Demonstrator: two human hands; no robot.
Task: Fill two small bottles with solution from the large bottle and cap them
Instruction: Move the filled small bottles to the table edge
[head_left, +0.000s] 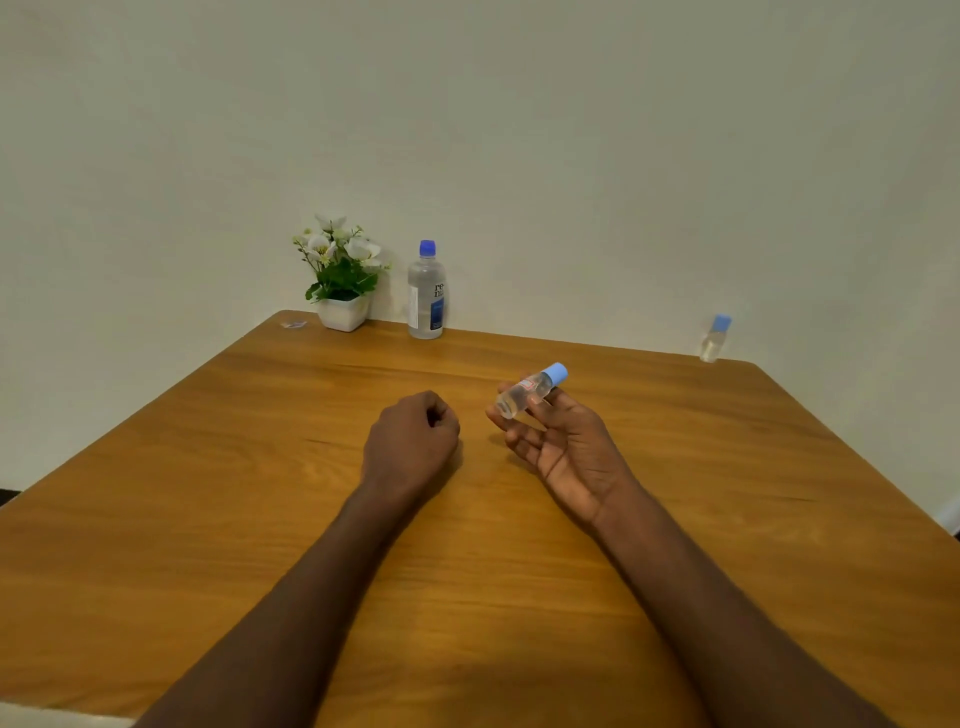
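My right hand (566, 447) holds a small clear bottle (524, 395) with a light blue cap, tilted with the cap pointing up and to the right, above the middle of the wooden table (208, 519). Clear liquid shows inside it. My left hand (413, 441) rests on the table just to its left, fingers curled into a loose fist with nothing in it. The large bottle (427, 291), clear with a dark blue cap on, stands upright at the table's far edge by the wall. A second small bottle (716, 339) with a light blue cap stands at the far right corner.
A white pot of white flowers (343, 280) stands at the far left, next to the large bottle. A small flat scrap (294, 325) lies near the table's far left corner. A pale wall runs behind the table.
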